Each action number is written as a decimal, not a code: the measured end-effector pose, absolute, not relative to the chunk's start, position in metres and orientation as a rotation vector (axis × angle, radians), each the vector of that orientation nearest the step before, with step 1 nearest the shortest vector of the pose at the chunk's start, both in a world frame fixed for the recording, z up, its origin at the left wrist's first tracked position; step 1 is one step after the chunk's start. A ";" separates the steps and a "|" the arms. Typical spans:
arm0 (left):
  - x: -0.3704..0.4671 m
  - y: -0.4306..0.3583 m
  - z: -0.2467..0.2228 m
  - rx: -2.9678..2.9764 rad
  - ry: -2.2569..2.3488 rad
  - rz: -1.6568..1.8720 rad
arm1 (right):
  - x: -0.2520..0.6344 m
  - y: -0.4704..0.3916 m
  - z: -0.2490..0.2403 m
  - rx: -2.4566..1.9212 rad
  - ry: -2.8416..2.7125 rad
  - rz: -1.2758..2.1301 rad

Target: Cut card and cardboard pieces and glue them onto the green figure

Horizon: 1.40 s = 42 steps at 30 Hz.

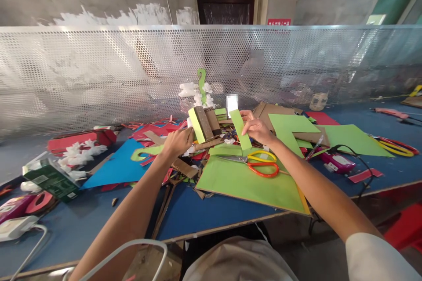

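Note:
My left hand (pixel 179 141) is closed on a small cardboard box (pixel 208 124), holding it tilted above the scraps. One side of the box is covered in light green paper; the rest is bare brown with some printed letters. Between the fingers of my right hand (pixel 257 128) is a strip of green paper (pixel 241 131), held upright to the right of the box. Scissors (pixel 262 163) with yellow and orange handles lie below my right hand, on a large green sheet (pixel 240 184). A green hook-shaped piece (pixel 145 153) lies by my left wrist.
Blue paper (pixel 112 164), red scraps and cardboard cover the blue table. At left stand a dark green box (pixel 51 180) and a white charger (pixel 18 228). A purple device (pixel 336 161) and more scissors (pixel 395 145) lie right. A perforated metal screen (pixel 99 70) runs behind.

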State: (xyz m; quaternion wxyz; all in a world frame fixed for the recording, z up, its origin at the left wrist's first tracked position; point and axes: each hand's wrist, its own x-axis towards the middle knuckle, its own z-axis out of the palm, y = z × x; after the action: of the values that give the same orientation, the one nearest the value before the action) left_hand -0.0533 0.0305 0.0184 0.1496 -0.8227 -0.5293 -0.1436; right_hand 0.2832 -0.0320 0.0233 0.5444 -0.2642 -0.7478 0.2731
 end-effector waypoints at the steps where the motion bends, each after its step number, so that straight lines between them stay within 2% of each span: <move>1: -0.053 0.031 0.018 -2.363 -1.517 -0.411 | 0.284 -0.031 0.022 -0.660 -1.754 0.660; 8: -0.049 0.027 0.016 -2.396 -1.412 -0.405 | 0.276 -0.035 0.024 -0.869 -1.642 0.784; 21: -0.045 0.029 0.006 -2.475 -1.283 -0.446 | 0.220 -0.043 0.056 -0.736 -1.891 0.621; 29: -0.044 0.029 0.005 -2.484 -1.296 -0.493 | 0.208 -0.033 0.056 -0.694 -1.966 0.630; 42: -0.044 0.032 0.001 -2.459 -1.242 -0.554 | 0.207 -0.028 0.053 -0.785 -2.148 0.434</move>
State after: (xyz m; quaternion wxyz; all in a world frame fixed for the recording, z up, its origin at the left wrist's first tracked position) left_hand -0.0445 0.0315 0.0015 0.1651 -0.8631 -0.4359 -0.1946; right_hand 0.2069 -0.0277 0.0533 0.3960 -0.3096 -0.8474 0.1712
